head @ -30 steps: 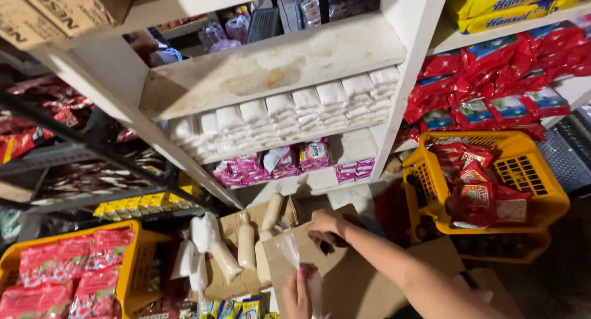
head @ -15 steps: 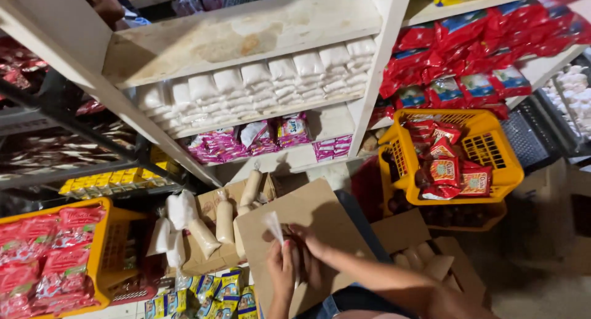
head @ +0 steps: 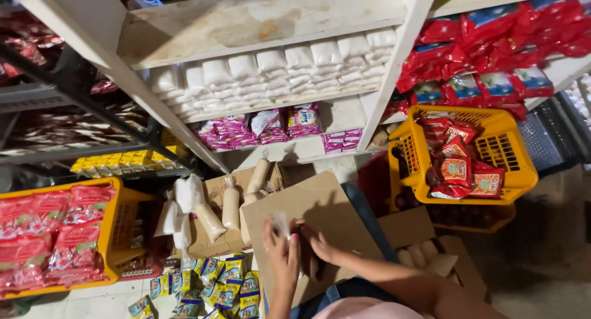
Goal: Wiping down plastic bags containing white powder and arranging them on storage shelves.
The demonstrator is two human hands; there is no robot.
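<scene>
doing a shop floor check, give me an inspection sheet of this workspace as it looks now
surface: brown cardboard flap across the lap, bare apart from the hands.
job's things: small clear plastic bag, pinched between both hands.
clutter: tied bags of white powder in an open box; small yellow and blue packets on the floor.
grippers: left hand and right hand, fingers closed on the bag.
cables: nothing seen.
surroundings: white shelf above stacked white packets; yellow basket of red packets.

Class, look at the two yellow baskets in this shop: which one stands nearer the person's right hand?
The yellow basket of red packets, right of the cardboard flap, lies nearer the right hand; the other basket stands far left.
</scene>
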